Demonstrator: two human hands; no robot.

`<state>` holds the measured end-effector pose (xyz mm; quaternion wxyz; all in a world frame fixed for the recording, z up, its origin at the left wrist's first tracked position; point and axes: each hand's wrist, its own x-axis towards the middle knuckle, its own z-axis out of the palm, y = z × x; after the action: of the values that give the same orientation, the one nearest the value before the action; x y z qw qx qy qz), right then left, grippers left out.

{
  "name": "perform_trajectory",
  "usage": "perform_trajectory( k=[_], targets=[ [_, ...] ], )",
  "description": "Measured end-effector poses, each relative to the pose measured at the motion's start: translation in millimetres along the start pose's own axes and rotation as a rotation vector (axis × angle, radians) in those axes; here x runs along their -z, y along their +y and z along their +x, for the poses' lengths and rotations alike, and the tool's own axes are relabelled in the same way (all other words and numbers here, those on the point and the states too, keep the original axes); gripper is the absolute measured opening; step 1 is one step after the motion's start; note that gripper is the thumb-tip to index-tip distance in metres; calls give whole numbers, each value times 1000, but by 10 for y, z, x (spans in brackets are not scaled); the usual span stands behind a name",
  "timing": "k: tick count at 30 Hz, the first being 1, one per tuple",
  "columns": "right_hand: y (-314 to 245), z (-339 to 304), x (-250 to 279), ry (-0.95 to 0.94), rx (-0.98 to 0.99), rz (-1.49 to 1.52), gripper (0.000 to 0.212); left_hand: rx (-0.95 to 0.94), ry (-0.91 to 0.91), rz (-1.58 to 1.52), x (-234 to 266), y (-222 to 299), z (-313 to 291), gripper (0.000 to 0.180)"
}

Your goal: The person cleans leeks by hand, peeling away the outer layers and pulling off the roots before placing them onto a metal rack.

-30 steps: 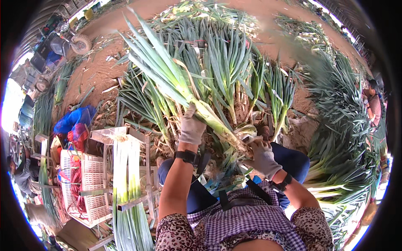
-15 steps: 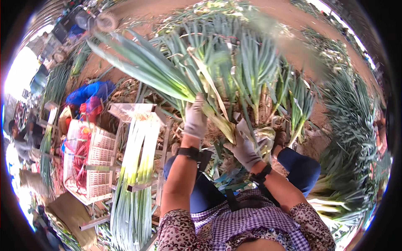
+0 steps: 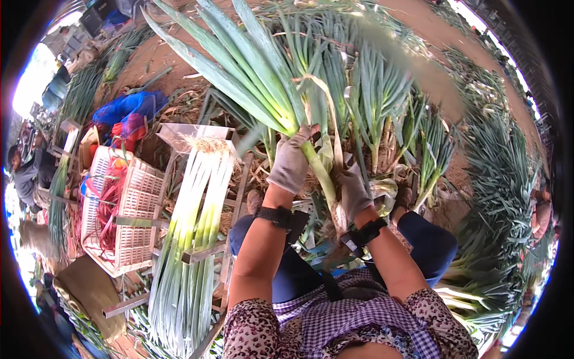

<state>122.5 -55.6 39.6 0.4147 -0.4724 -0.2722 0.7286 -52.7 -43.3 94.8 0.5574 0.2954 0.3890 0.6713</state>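
Observation:
My left hand (image 3: 291,163), in a pale work glove, is wrapped round the stalk of a leek (image 3: 321,175). Its broad green leaves fan up and to the left, and its root end points down between my knees. Close beside the lower stalk, my gloved right hand (image 3: 355,191) pinches a withered outer leaf (image 3: 333,116) that hangs away from the stalk. The right fingertips are partly hidden. To my left, a bundle of cleaned leeks (image 3: 194,215) lies on a metal rack (image 3: 200,254), white root ends toward the far side.
A cream plastic crate (image 3: 139,218) with red strapping (image 3: 112,203) stands left of the rack. Beyond it lies a blue cloth (image 3: 128,109). Untrimmed leeks (image 3: 373,90) stand ahead, and a long heap of leeks (image 3: 499,179) lines the right. Another person (image 3: 33,173) is at far left.
The leek has swung more upright, its leaves moving right and up. My right hand has moved slightly right and down, and the withered leaf now stands farther from the stalk.

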Motion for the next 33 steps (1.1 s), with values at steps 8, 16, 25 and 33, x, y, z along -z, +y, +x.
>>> perform_trajectory(
  k=[8,16,25,33],
  targets=[
    [376,62,916,179,109,-1319,21,162,14,-201,-96,9,-189,30],
    [-545,-143,-467,-368,749,-822,48,124,-77,-345,-104,101,-101,35],
    [-470,-849,328,-448,344,-1176,78,56,-4,-448,-8,338,115,37],
    [-677,-682,61,-722,459,-1176,72,93,-44,-606,64,283,162,35]
  ],
)
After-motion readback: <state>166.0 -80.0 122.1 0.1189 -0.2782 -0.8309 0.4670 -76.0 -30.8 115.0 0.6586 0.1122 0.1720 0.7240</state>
